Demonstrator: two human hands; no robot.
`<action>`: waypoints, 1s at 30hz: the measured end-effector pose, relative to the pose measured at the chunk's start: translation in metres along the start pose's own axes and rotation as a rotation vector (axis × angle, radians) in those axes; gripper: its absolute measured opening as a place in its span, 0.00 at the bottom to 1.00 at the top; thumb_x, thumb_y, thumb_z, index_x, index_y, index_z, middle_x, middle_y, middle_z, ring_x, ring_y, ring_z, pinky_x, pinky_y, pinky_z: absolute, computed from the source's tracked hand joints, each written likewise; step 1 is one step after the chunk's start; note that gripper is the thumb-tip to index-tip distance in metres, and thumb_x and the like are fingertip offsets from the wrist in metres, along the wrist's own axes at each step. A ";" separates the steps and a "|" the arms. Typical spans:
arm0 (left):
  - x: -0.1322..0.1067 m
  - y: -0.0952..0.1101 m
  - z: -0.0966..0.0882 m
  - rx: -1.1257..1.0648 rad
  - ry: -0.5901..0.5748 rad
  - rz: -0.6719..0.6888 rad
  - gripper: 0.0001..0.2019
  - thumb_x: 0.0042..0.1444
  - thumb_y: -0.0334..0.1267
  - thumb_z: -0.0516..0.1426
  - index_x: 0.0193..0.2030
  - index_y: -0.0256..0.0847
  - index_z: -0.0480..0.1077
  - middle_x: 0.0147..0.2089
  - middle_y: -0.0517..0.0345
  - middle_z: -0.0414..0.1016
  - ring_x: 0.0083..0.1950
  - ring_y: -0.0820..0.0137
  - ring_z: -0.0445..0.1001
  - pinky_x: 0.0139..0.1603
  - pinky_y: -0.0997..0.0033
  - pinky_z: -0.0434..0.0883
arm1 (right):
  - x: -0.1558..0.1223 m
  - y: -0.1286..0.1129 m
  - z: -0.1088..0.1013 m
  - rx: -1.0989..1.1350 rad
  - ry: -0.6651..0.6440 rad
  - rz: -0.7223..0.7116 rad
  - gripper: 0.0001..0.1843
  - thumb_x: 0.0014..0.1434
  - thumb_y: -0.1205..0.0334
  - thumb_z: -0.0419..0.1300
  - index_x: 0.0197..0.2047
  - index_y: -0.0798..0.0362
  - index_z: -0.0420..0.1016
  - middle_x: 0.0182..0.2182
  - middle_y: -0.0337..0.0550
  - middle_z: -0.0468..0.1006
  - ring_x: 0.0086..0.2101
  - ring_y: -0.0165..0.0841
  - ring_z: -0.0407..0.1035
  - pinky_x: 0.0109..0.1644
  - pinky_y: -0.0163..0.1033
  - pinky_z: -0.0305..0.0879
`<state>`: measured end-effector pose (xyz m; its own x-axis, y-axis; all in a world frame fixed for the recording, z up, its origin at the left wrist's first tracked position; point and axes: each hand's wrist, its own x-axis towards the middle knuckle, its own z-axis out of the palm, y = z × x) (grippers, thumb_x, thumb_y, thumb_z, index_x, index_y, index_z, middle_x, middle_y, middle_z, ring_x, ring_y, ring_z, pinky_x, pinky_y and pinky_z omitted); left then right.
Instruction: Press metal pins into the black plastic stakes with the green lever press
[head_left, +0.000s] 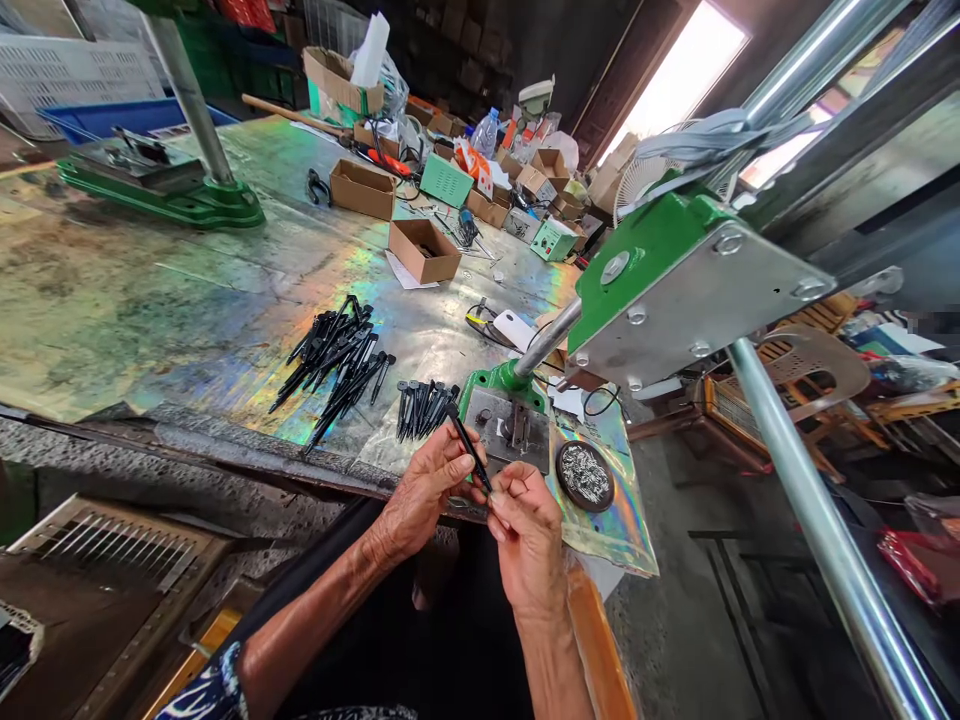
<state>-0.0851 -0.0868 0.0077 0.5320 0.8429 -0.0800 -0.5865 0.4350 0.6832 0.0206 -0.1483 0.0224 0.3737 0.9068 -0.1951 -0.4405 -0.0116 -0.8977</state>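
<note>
My left hand (427,490) is closed around a thin black plastic stake (466,442), holding it slanted up and away from me. My right hand (525,530) pinches at the stake's lower end, its fingertips pressed together on something too small to make out. Both hands sit at the near edge of the bench, just in front of the green hand press (660,290) and its metal base plate (510,425). A round dark dish of small silvery metal pieces (585,475) lies right of my hands.
A big pile of black stakes (334,365) and a smaller row (424,405) lie on the shiny metal bench (172,300). Open cardboard boxes (424,250), a second green press (157,180) and clutter stand farther back. The press's steel lever (810,520) runs down on the right.
</note>
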 end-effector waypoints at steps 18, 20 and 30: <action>0.016 0.007 0.009 0.254 -0.030 -0.142 0.13 0.43 0.40 0.65 0.32 0.34 0.71 0.24 0.57 0.74 0.24 0.72 0.72 0.27 0.74 0.71 | 0.013 0.000 -0.023 -0.035 -0.027 -0.039 0.14 0.45 0.63 0.65 0.36 0.51 0.68 0.27 0.36 0.66 0.24 0.27 0.57 0.21 0.30 0.45; 0.021 0.005 0.010 0.287 -0.033 -0.113 0.12 0.43 0.40 0.65 0.31 0.35 0.70 0.24 0.57 0.74 0.24 0.71 0.72 0.27 0.73 0.71 | 0.018 0.001 -0.024 -0.051 0.012 -0.055 0.13 0.45 0.62 0.65 0.35 0.51 0.68 0.27 0.37 0.67 0.24 0.27 0.58 0.21 0.30 0.46; 0.064 -0.019 0.010 0.490 -0.013 0.039 0.06 0.47 0.36 0.60 0.30 0.38 0.68 0.20 0.63 0.69 0.22 0.75 0.69 0.24 0.78 0.66 | 0.048 0.005 -0.027 -0.122 0.226 -0.135 0.13 0.40 0.63 0.65 0.32 0.52 0.70 0.24 0.38 0.72 0.21 0.27 0.58 0.19 0.31 0.48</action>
<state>-0.0335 -0.0440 -0.0032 0.5243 0.8506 -0.0405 -0.2513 0.2000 0.9470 0.0586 -0.1157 -0.0018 0.6004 0.7870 -0.1415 -0.2785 0.0399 -0.9596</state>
